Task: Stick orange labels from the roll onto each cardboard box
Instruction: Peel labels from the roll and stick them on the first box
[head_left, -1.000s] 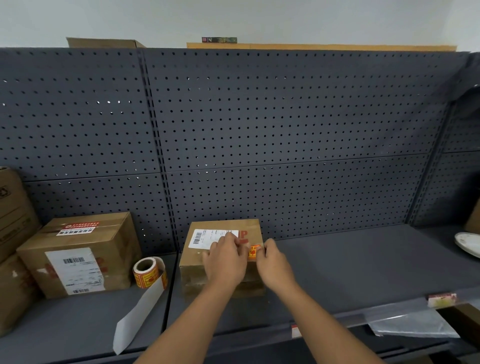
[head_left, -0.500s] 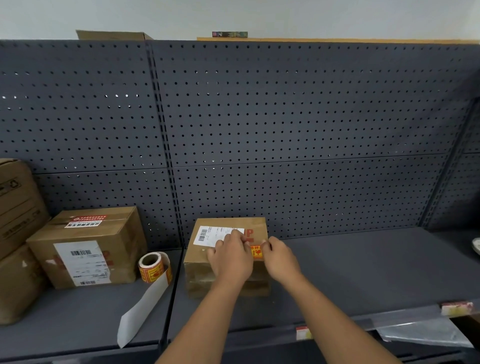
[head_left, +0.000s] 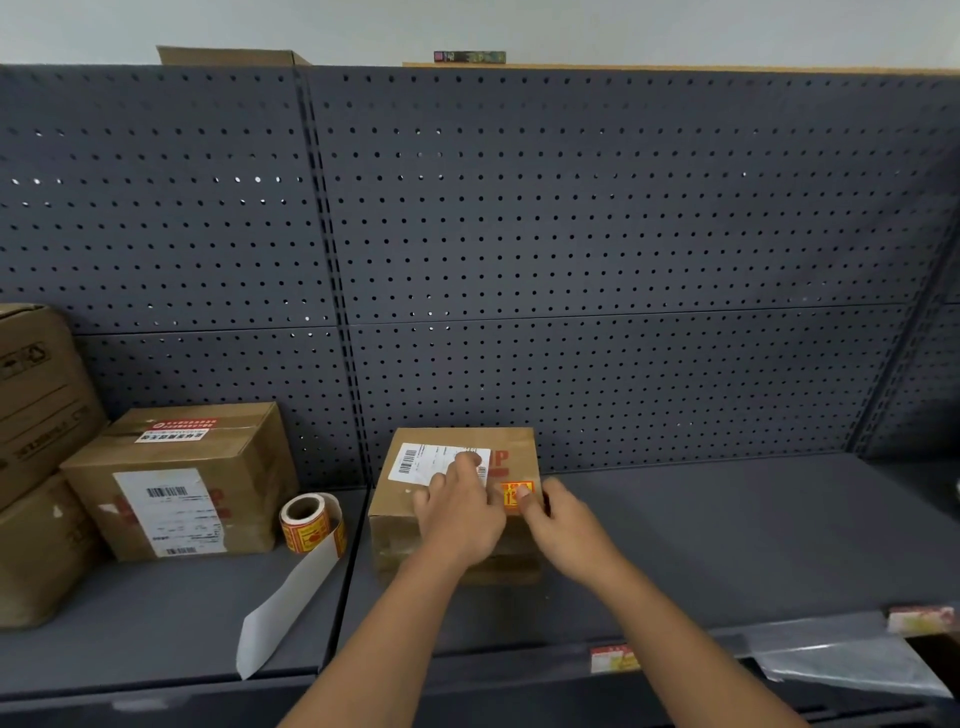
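Orange label (head_left: 517, 494) flat on brown taped box (head_left: 415, 525) top.

Matt cardboard box (head_left: 457, 519), perforated metal backboard (head_left: 571, 234)

A stockroom or shop: dark pegboard-backed shelving (head_left: 623, 234), taped cardboard parcels (head_left: 182, 483) with shipping labels, shelf-edge price tags (head_left: 613, 660).

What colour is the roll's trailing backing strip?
White, blank backing strip, clearest in the head view.
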